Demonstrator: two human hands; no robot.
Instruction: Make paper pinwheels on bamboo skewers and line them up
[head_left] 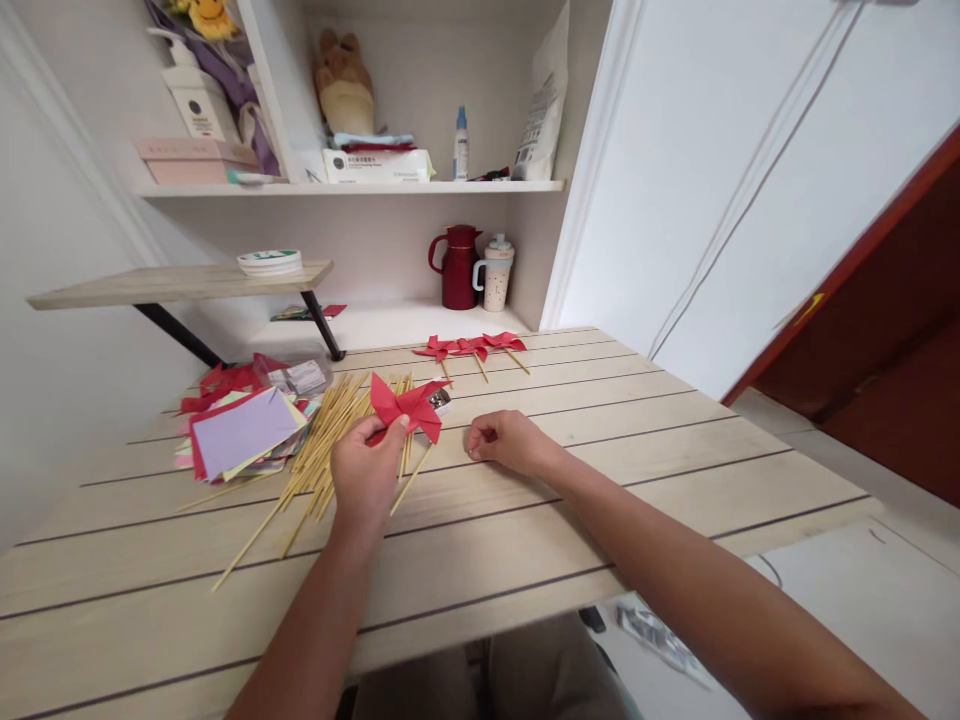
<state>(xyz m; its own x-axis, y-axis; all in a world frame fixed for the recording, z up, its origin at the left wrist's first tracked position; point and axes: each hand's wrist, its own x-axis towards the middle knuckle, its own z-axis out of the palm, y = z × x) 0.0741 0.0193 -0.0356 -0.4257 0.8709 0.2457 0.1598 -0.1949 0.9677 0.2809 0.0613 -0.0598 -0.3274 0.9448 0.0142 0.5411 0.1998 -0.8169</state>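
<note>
Left grip (pixel 367 460) is closed on a red pinwheel (pixel 386 398), its thumb pressed near the middle and its fingers behind; the blades are folded matte paper with sharp points, held up just above the desk (pixel 675 420). Right grip (pixel 511 440) hangs curled well to the right of it, thumb and forefinger nearly meeting; whether anything tiny sits between them I cannot tell.

Just behind the held pinwheel, partly hidden by it, is a small container (pixel 441 402) of shiny metallic bits. Thin, straight, pale-yellow sticks (pixel 319 445) lie in a loose fan beside the left hand. Left of them spreads a pile of flat paper sheets (pixel 247 437), lilac on top, with red and pale yellow beneath; a clear plastic packet (pixel 304 378) with a white label lies behind, its print too small to read. Three finished pinwheels (pixel 472 347), red on slim sticks, lie in a row toward the back of the desk, whose light, wood-grained top is crossed by dark lines.

Higher up, a white box (pixel 379 165) and a pump bottle (pixel 201 105) each carry a round black emblem; their lettering is illegible, as is the dark print on a white bag (pixel 544 105).
</note>
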